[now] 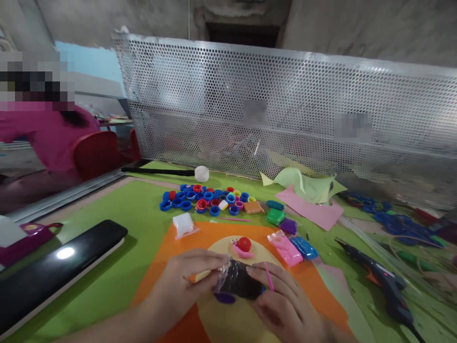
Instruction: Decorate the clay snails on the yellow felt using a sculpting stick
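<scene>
A clear plastic packet of black modelling clay (241,282) is held between both hands at the front middle. My left hand (189,283) pinches its crinkled left end. My right hand (291,300) has its fingers around the right end, with a thin pink modelling stick (269,277) between them. Below the packet shows a dark purple piece (224,298), partly hidden. Just beyond, a small pink snail figure with a red ball shell (244,246) rests on yellow paper (217,245), over an orange sheet (164,257).
Blue and red bottle caps (214,210) lie in a heap behind. White (183,225), pink (285,248) and blue (304,247) clay packets surround the sheet. A glue gun (378,276) lies right, a black case (60,276) left. A perforated metal screen (221,95) stands behind.
</scene>
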`<state>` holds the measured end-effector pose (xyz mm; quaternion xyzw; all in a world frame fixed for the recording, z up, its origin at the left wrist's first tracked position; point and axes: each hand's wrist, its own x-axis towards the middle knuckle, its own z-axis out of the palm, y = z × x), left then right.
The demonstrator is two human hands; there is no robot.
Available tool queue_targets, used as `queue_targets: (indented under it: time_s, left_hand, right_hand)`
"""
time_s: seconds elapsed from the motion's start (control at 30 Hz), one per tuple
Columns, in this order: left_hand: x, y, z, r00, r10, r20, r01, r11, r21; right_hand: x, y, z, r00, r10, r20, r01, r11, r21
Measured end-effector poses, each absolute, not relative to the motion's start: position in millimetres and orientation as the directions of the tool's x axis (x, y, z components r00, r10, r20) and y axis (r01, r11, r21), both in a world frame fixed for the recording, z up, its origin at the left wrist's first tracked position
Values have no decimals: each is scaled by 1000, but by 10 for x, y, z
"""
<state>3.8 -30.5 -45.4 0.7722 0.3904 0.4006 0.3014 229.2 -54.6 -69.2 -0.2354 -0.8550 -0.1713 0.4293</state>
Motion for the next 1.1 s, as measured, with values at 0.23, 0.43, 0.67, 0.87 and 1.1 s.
queue_targets:
  time_s: [0.23,0.43,0.67,0.87,1.1]
  left_hand:
    - [47,-333,-463,352,851,390,324,-502,802]
    - [22,-320,-452,418,727,545,303,-677,671]
    - [-4,-312,-554,416,639,647,285,-767,575]
    - [-22,-321,-597,427,642,637,298,-765,571]
    - [-12,-321,-588,445,641,625,321,-766,557]
  right_hand:
    - [2288,-526,-732,-515,275,812,544,837,61]
    - [2284,-555,-692,-505,255,825,540,838,72]
    - [2283,-563,-678,-540,243,806,521,848,94]
    - [2272,-564,-638,-547,231,805,521,846,111]
    - [2290,-568,-670,-567,245,786,531,838,122]
